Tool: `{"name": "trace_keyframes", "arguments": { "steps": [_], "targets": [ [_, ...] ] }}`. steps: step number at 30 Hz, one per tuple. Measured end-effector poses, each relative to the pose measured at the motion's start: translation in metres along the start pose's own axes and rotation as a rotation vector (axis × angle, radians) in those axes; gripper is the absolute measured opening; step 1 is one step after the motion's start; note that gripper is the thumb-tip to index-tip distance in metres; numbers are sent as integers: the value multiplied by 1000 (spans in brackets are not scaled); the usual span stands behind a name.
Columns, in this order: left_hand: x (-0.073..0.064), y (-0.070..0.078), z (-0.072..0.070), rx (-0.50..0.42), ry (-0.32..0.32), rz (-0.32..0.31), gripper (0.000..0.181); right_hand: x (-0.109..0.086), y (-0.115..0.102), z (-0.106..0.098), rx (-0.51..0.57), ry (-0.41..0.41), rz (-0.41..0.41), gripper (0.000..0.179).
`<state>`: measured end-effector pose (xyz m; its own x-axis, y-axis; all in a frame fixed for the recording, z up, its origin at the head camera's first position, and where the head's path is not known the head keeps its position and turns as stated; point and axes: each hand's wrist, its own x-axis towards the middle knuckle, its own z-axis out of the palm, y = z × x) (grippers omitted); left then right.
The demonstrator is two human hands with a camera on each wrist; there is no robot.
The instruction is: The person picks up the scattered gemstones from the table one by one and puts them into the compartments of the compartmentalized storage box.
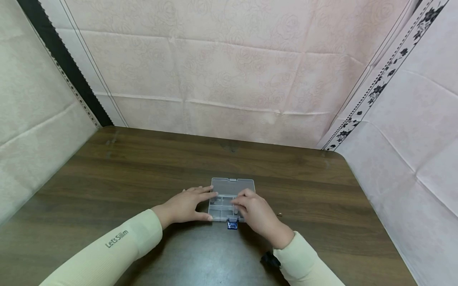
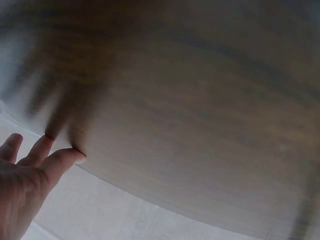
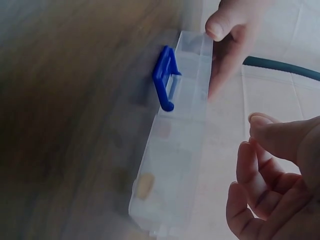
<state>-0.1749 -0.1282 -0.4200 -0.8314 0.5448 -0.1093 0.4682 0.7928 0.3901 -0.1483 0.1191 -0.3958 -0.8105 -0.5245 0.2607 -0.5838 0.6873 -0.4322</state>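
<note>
A clear plastic compartment box (image 1: 220,214) lies on the table with its lid (image 1: 229,186) folded back and a blue latch (image 1: 232,225) at the front. My left hand (image 1: 187,204) rests at the box's left edge, fingers spread and thumb near the front corner. Over the right-hand compartments is my right hand (image 1: 259,214), its thumb and fingertips drawn together. In the right wrist view those fingertips hover above the box; I cannot tell whether they pinch something tiny. Through the wall, a small tan piece (image 3: 145,186) and a faint reddish piece (image 3: 164,129) show inside.
A tiny brown piece (image 1: 279,214) lies on the wooden table (image 1: 161,159) to the right of the box. Pale patterned cloth (image 1: 232,79) hangs behind and on both sides. A black object (image 1: 270,260) is at the right cuff.
</note>
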Motion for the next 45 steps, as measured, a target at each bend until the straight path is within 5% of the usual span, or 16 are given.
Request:
{"name": "trace_keyframes", "arguments": {
  "steps": [24, 35, 45],
  "targets": [
    [0, -1, 0, -1, -4, 8, 77, 8, -3, 9, -83, -75, -135, 14],
    [0, -1, -1, -17, -7, 1, 76, 9, -2, 14, -136, -107, -131, 16],
    [-2, 0, -1, -24, -17, 4, 76, 10, -6, 13, -174, -118, -125, 37]
  ]
}}
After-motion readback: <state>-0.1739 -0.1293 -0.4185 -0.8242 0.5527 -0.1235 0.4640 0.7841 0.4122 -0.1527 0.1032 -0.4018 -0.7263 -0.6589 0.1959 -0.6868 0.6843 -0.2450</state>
